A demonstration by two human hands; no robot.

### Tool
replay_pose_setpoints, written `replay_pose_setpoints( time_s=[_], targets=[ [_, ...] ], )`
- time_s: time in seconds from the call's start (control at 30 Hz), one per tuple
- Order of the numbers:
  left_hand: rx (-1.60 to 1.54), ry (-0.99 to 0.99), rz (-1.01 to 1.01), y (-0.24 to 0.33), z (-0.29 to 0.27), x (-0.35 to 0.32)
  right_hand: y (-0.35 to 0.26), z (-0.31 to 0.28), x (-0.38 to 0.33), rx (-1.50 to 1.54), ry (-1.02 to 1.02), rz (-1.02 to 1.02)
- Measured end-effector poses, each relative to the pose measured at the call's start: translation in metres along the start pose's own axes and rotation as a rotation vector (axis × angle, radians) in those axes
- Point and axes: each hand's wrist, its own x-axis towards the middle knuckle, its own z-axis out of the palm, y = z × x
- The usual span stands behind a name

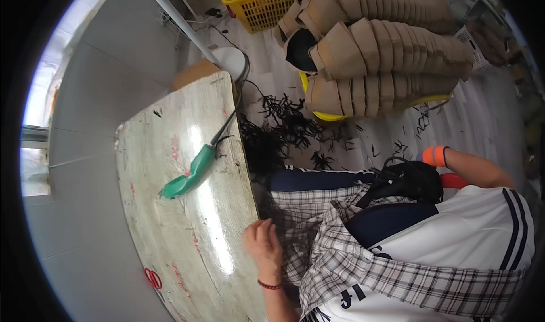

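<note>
Left hand [262,242]: half-open, seemingly empty, at tabletop [164,231] edge
Right hand: obscured by black bundle [411,180] over lap [323,181]; grip cannot be told
Green corded tool [193,171]: on tabletop
White shirt [454,225]: dark lettering, partly covered

table [150,157]: pale, worn | on it: corded green tool [193,173]; red-handled scissors [152,278], left edge | floor [493,115]: black scraps [292,118]

One white jersey [454,220], dark-striped; one black-and-white checked overgarment [330,248]; navy trousers [323,180]; red beaded bracelet [269,286]; orange wristband [436,156].
</note>
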Motion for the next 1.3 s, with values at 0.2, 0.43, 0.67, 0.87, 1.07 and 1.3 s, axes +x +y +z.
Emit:
replay_pose_setpoints(
  time_s=[0.2, 0.43, 0.67, 0.87, 1.07, 1.3],
  targets=[
    [0.176, -0.072, 0.05, -0.029, -0.004, -0.006, 0.014, 0.009, -0.006, -0.107, -0.191, -0.088],
    [0.048, -0.101, 0.0, -0.033, 0.01, -0.013, 0.009, 0.015, -0.024, -0.093, -0.221, 0.008],
    [-0.014, -0.078, -0.01, -0.033, 0.006, -0.011, 0.002, 0.012, -0.027, -0.095, -0.203, 0.028],
    [0.038, -0.048, 0.054, -0.037, -0.007, -0.023, 0.001, 0.027, -0.026, -0.098, -0.145, 0.007],
    [0.089, -0.012, 0.086, -0.05, 0.001, -0.017, 0.025, 0.043, -0.014, -0.08, -0.094, -0.049],
    [0.148, 0.051, 0.109, -0.054, 0.003, -0.022, 0.101, 0.05, 0.029, 0.422, 0.083, -0.197]
  ],
)
